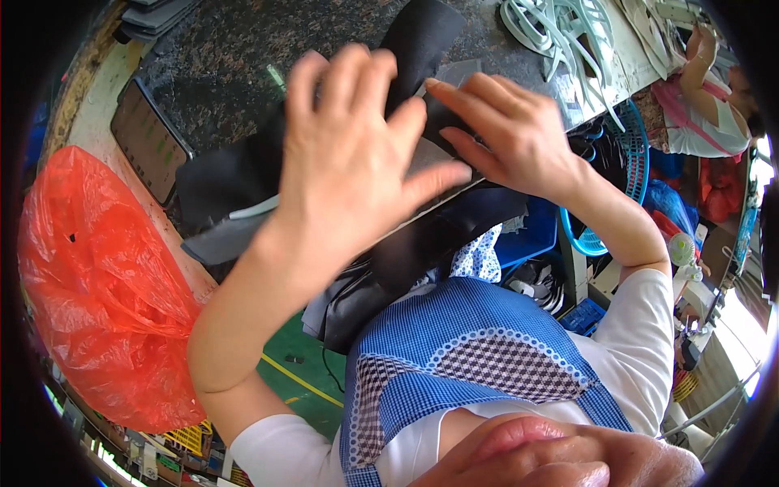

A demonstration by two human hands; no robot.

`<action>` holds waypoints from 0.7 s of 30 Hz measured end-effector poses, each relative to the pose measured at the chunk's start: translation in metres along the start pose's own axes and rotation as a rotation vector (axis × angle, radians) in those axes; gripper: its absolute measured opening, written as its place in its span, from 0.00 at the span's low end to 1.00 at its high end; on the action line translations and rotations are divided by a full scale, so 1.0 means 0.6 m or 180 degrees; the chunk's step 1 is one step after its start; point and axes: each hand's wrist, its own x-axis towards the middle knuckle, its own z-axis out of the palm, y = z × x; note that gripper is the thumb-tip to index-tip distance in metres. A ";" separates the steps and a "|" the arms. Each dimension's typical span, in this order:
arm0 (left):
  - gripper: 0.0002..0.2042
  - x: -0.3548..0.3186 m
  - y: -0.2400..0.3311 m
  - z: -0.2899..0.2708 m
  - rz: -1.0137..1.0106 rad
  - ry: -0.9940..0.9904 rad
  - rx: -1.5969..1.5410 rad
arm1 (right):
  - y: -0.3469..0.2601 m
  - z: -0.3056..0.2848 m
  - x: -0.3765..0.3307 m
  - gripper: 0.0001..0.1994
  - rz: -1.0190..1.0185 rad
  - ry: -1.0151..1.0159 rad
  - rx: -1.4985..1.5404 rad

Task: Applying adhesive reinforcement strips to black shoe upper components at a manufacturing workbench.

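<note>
My left hand [345, 154] is raised over a spread of black leather-like sheet pieces [227, 183], its fingers apart and slightly blurred, with nothing seen in it. On the right, my right hand [519, 134] reaches over the same dark material, fingers stretched out, the index fingertip at the edge of a dark grey piece [461, 71]. Just beyond the hands, a black rolled or folded piece [422, 36] lies on the dark speckled tabletop [219, 77]. A thin pale strip [253, 209] shows beside my left wrist. More black material [398, 260] hangs over the near edge.
A phone [150, 138] lies at the table's left edge, beside a large red plastic bag [114, 300]. Pale green straps [564, 32] are heaped at the far right. Blue baskets [637, 154] stand below on the right. Another person [706, 114] is at the right.
</note>
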 end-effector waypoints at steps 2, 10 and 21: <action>0.35 0.000 -0.034 0.002 -0.0438 0.0136 -0.0111 | -0.002 0.014 -0.010 0.25 0.0011 0.0033 -0.0026; 0.09 -0.061 -0.020 -0.045 -0.0995 -0.0219 -0.0494 | 0.070 -0.022 0.021 0.29 0.2067 -0.1112 0.3020; 0.04 -0.063 0.110 0.015 0.0344 -0.0763 0.1575 | 0.072 -0.037 0.085 0.14 0.1579 -0.1296 0.1602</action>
